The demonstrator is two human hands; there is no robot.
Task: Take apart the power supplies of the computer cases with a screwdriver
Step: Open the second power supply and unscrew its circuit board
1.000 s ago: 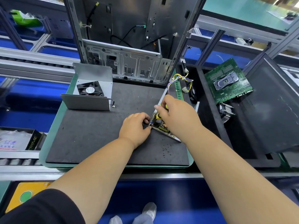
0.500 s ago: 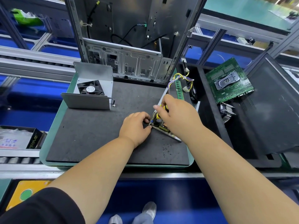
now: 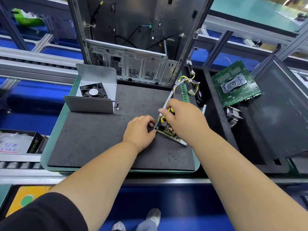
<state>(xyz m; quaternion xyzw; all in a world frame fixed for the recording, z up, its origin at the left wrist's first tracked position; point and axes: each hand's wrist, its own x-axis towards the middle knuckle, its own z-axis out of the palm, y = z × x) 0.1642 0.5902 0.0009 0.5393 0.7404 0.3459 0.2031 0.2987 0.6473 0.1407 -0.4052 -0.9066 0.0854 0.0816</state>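
Head view: left hand (image 3: 139, 130) is pinching the near corner of the opened power supply (image 3: 168, 130), which is lying on the black mat (image 3: 93, 140) at its right side. Right hand (image 3: 181, 119) is gripping a yellow-black screwdriver (image 3: 167, 115), tip down into the supply. Farther back a fan cover (image 3: 95, 94) is sitting on the mat, then the upright case (image 3: 133, 47). Motherboard (image 3: 236, 84) is lying to the right.

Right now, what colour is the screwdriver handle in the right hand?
Yellow with black bands, seen in the head view: the screwdriver held by the right hand.
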